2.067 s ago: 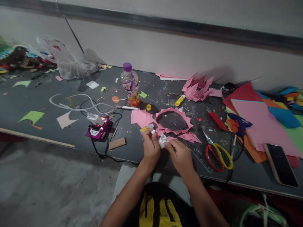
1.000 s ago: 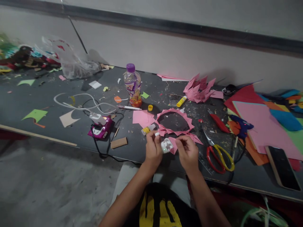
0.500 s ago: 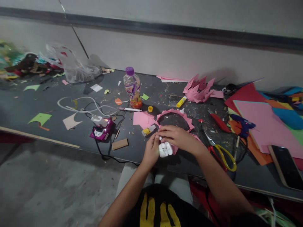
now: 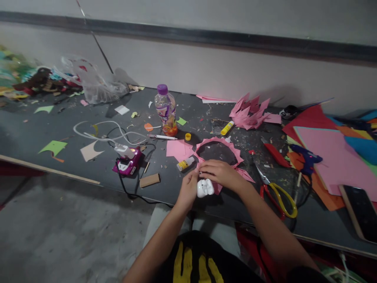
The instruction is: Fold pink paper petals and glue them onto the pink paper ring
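Just over the table's front edge, my left hand (image 4: 188,190) is closed against the side of a white earbud case (image 4: 205,188), its lid tipped open. My right hand (image 4: 220,173) reaches in from the right, its bent fingers meeting my left thumb above the case. Between the fingertips is a small white earbud (image 4: 200,173) with a dark spot, mostly covered. Behind my hands lies a ring of folded pink paper (image 4: 218,140), with pink pieces partly under my right hand. A small glue bottle with a yellow label (image 4: 185,164) lies beside my left fingertips.
Scissors (image 4: 278,196), a blue glue gun (image 4: 306,157), coloured paper (image 4: 338,157) and a phone (image 4: 359,210) lie to the right. A drink bottle (image 4: 166,112) stands behind. Leftward are a purple power adapter (image 4: 128,162), cables, a cardboard piece (image 4: 149,180) and scraps.
The view has shifted slightly. My right fingers have closed further over the earbud, which showed more white before. The open case stays beside my left hand.
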The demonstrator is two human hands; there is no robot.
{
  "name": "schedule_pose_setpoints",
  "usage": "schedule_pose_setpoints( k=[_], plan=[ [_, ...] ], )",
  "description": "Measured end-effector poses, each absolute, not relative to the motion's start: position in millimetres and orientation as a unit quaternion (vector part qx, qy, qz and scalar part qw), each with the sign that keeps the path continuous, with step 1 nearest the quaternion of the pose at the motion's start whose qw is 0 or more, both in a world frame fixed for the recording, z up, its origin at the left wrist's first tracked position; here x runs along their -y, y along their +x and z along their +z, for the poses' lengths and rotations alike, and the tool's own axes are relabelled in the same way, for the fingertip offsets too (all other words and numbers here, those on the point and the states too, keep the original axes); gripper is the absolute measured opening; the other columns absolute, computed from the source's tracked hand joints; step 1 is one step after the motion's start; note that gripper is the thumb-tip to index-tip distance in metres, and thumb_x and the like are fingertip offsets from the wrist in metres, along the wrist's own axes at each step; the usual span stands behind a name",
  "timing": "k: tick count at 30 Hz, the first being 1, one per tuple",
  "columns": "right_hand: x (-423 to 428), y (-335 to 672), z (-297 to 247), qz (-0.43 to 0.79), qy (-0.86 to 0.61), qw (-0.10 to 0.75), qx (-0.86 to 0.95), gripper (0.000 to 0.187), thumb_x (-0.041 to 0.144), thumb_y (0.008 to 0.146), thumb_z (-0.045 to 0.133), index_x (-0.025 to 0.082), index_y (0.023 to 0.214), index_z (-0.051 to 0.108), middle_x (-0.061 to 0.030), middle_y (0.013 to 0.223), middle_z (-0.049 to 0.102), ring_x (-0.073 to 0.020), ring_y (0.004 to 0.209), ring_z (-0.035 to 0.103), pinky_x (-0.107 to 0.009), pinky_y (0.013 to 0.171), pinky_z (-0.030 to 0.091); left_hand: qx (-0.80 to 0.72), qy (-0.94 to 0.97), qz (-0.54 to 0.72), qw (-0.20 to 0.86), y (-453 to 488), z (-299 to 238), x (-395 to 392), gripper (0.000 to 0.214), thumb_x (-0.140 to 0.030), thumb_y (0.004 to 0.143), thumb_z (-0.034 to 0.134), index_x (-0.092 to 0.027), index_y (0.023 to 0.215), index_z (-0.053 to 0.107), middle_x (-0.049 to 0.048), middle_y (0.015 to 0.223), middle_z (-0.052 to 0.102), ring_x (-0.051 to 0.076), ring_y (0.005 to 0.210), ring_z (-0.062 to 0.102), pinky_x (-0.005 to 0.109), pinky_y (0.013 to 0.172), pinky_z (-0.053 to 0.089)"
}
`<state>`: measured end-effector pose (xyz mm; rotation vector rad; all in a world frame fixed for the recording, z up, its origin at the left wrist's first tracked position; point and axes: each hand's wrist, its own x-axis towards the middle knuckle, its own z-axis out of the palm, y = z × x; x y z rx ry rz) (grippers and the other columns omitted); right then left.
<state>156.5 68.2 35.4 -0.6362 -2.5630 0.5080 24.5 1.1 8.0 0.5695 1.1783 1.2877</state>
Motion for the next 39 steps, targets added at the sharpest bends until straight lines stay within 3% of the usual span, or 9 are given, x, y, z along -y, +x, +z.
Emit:
schedule_pose_setpoints(
  k=[3, 6, 11, 16, 19, 25, 31, 39],
  plan=[
    [-67, 161, 35, 0.187, -0.274, 0.257, 0.908, 0.025, 0.03, 0.092, 0.046, 0.018, 0.094, 0.069, -0.007, 0.095, 0.07, -0.0177, 0.092, 0.064, -0.033, 0.084, 0.052, -0.515, 0.244, 0.565, 0.597, 25, 9, -3, 0.055, -0.064, 0.063, 0.066, -0.013, 0.084, 0.063, -0.0009, 0.069, 0.059, 0.01, 0.062, 0.05, 0.021, 0.057, 0.039],
    [-64, 165, 34, 0.214, -0.301, 0.272, 0.889, 0.025, 0.031, 0.092, 0.047, 0.019, 0.096, 0.068, -0.0065, 0.095, 0.07, -0.0174, 0.093, 0.064, -0.032, 0.085, 0.052, -0.509, 0.243, 0.562, 0.605, 27, 11, -4, 0.052, -0.063, 0.064, 0.066, -0.014, 0.079, 0.061, -0.0031, 0.063, 0.054, 0.009, 0.057, 0.046, 0.02, 0.053, 0.036],
    [-61, 170, 28, 0.257, -0.293, 0.255, 0.885, 0.025, 0.03, 0.092, 0.046, 0.022, 0.099, 0.069, -0.0038, 0.096, 0.07, -0.0154, 0.092, 0.065, -0.029, 0.085, 0.053, -0.494, 0.22, 0.558, 0.629, 30, 9, -5, 0.051, -0.06, 0.058, 0.071, -0.013, 0.069, 0.057, -0.0042, 0.06, 0.052, 0.007, 0.054, 0.043, 0.019, 0.052, 0.034],
    [-64, 173, 22, 0.219, -0.259, 0.231, 0.912, 0.027, 0.025, 0.093, 0.044, 0.025, 0.107, 0.067, -0.0053, 0.099, 0.068, -0.0162, 0.093, 0.064, -0.03, 0.084, 0.054, -0.483, 0.21, 0.548, 0.65, 31, 5, -7, 0.052, -0.059, 0.055, 0.073, -0.012, 0.071, 0.058, -0.0027, 0.061, 0.055, 0.007, 0.054, 0.044, 0.019, 0.052, 0.033],
    [-65, 174, 22, 0.178, -0.256, 0.222, 0.924, 0.028, 0.026, 0.093, 0.043, 0.022, 0.107, 0.067, -0.0072, 0.099, 0.069, -0.0182, 0.093, 0.064, -0.033, 0.084, 0.054, -0.486, 0.217, 0.544, 0.649, 30, 5, -7, 0.052, -0.06, 0.057, 0.072, -0.012, 0.074, 0.06, -0.0011, 0.064, 0.057, 0.008, 0.055, 0.046, 0.02, 0.053, 0.035],
    [-55, 186, 44, 0.167, -0.318, 0.285, 0.889, 0.026, 0.028, 0.093, 0.044, 0.021, 0.104, 0.067, -0.0062, 0.098, 0.071, -0.0187, 0.095, 0.065, -0.035, 0.088, 0.053, -0.506, 0.207, 0.559, 0.624, 24, 6, -5, 0.056, -0.056, 0.064, 0.068, -0.015, 0.101, 0.056, -0.005, 0.06, 0.053, 0.008, 0.052, 0.047, 0.02, 0.05, 0.036],
    [-32, 189, 65, 0.192, -0.252, 0.237, 0.918, 0.029, 0.025, 0.093, 0.042, 0.024, 0.108, 0.067, -0.0054, 0.098, 0.07, -0.0176, 0.092, 0.065, -0.033, 0.082, 0.056, -0.513, 0.222, 0.565, 0.607, 20, 4, -7, 0.046, -0.051, 0.069, 0.065, -0.015, 0.096, 0.055, -0.0057, 0.059, 0.051, 0.009, 0.051, 0.047, 0.02, 0.05, 0.036],
    [-22, 172, 66, 0.156, -0.207, 0.218, 0.941, 0.027, 0.018, 0.091, 0.044, 0.02, 0.1, 0.069, -0.0073, 0.093, 0.072, -0.0174, 0.087, 0.065, -0.032, 0.079, 0.056, -0.514, 0.269, 0.567, 0.586, 21, 4, -5, 0.039, -0.048, 0.074, 0.06, -0.016, 0.095, 0.054, -0.0057, 0.058, 0.049, 0.009, 0.05, 0.045, 0.02, 0.049, 0.035]
  ],
)
